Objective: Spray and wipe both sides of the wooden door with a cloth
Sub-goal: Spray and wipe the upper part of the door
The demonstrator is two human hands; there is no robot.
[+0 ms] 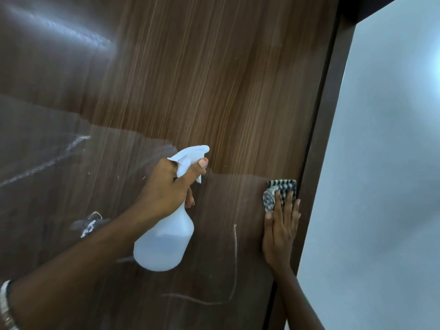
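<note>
Left hand [166, 184], bottle [166, 241]; glossy streaked door [214, 79]

A silvery, ribbed band [6, 306] circles your bare left arm [83, 260] well above the wrist, while the nails of your left hand [171, 184] show worn pinkish-red polish.

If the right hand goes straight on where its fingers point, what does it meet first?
Apart from the cloth under the right hand, only bare door lies above; the way looks probably free.
</note>
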